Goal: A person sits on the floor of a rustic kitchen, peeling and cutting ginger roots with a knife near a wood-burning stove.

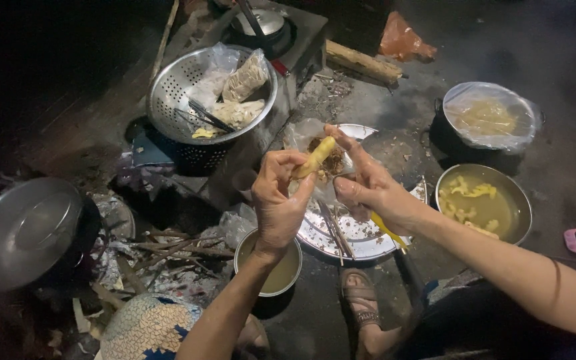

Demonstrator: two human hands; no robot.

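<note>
Both hands gripping yellow roll [315, 159] — left hand [278, 200] & right hand [368, 187] — above metal tray [361, 237].

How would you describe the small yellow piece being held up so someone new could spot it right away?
Start at the round metal tray on the ground in the middle. Above it, the left hand and right hand meet, both pinching a pale yellow roll between their fingers. Unlike the yellow pieces lying in the bowl on the right, it is held up in the air.
</note>
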